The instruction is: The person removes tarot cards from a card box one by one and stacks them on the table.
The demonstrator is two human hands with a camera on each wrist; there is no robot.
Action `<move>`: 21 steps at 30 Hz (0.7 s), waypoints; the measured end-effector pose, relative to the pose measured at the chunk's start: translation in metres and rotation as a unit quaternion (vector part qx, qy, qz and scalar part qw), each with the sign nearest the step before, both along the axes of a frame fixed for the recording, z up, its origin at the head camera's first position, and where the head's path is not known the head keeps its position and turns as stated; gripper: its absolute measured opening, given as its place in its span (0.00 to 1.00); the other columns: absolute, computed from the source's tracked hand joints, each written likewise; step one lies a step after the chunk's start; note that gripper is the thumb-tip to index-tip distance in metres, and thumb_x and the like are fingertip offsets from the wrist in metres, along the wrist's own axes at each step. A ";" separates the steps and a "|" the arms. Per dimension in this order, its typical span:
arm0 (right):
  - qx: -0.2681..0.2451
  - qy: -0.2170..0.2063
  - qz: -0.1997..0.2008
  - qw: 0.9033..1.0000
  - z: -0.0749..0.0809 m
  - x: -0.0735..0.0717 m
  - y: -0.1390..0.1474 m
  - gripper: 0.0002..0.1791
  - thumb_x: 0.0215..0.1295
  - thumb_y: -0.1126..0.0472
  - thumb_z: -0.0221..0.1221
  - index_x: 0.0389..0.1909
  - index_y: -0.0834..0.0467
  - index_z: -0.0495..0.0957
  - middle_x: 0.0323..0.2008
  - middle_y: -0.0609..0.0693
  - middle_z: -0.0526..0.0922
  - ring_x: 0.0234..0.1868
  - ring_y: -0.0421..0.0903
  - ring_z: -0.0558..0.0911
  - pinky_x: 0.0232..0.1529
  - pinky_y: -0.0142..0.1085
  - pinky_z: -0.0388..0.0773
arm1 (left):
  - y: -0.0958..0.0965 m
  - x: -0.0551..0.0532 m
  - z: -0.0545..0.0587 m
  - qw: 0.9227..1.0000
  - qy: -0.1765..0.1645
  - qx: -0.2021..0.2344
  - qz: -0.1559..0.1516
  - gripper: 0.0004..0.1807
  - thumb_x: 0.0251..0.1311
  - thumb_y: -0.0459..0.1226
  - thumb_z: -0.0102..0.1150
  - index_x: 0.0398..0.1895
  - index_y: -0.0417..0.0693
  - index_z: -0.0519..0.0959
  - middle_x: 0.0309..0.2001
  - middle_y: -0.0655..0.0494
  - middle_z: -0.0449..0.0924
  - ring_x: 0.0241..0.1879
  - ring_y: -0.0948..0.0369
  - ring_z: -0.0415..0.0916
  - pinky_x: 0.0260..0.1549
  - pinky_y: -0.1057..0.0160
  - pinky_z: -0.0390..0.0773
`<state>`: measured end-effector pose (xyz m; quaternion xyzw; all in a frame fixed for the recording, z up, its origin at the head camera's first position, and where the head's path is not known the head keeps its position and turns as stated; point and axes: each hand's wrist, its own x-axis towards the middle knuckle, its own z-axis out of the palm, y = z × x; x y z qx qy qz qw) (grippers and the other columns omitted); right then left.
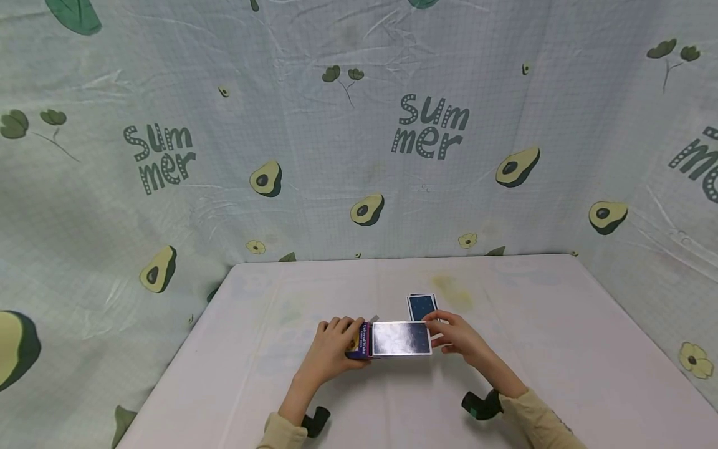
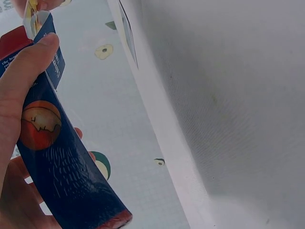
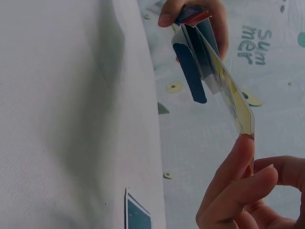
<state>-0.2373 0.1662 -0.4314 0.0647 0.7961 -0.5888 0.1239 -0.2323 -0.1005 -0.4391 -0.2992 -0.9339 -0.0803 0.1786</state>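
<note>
In the lower middle of the head view, a person's left hand grips a dark blue, printed cardboard card box, while the right hand pinches the far end of a shiny, dark-backed rectangular card sticking out of its opening. Just beyond, white-bordered blue cards lie on the white cloth-covered table.

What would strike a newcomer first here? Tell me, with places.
Probably the glossy card pinched by the right grip, at the open end of the dark box in the left grip. Behind it, more cards lie on the white table. An avocado-print backdrop rises behind the table.
</note>
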 end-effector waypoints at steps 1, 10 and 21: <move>-0.001 0.000 -0.001 1.000 0.000 0.000 0.001 0.16 0.61 0.54 0.52 0.45 0.60 0.73 0.32 0.50 0.79 0.24 0.41 0.79 0.24 0.30 0.70 | 0.000 0.000 0.000 1.000 0.000 -0.001 0.001 0.41 0.34 0.58 0.67 0.55 0.54 0.68 0.45 0.55 0.74 0.45 0.57 0.70 0.41 0.54 0.67; 0.001 0.004 -0.004 1.000 -0.002 -0.002 0.005 0.18 0.62 0.52 0.51 0.47 0.60 0.73 0.33 0.51 0.80 0.25 0.41 0.79 0.24 0.30 0.71 | 0.000 -0.001 -0.001 1.000 0.000 0.004 0.001 0.41 0.34 0.58 0.67 0.55 0.55 0.68 0.45 0.56 0.73 0.45 0.57 0.70 0.41 0.55 0.67; -0.005 -0.012 -0.023 1.000 -0.002 -0.007 0.009 0.18 0.63 0.53 0.48 0.48 0.60 0.72 0.35 0.53 0.81 0.27 0.41 0.79 0.25 0.30 0.71 | 0.000 -0.002 -0.003 1.000 0.006 0.003 0.002 0.41 0.34 0.58 0.67 0.55 0.55 0.68 0.44 0.57 0.74 0.43 0.58 0.70 0.40 0.55 0.67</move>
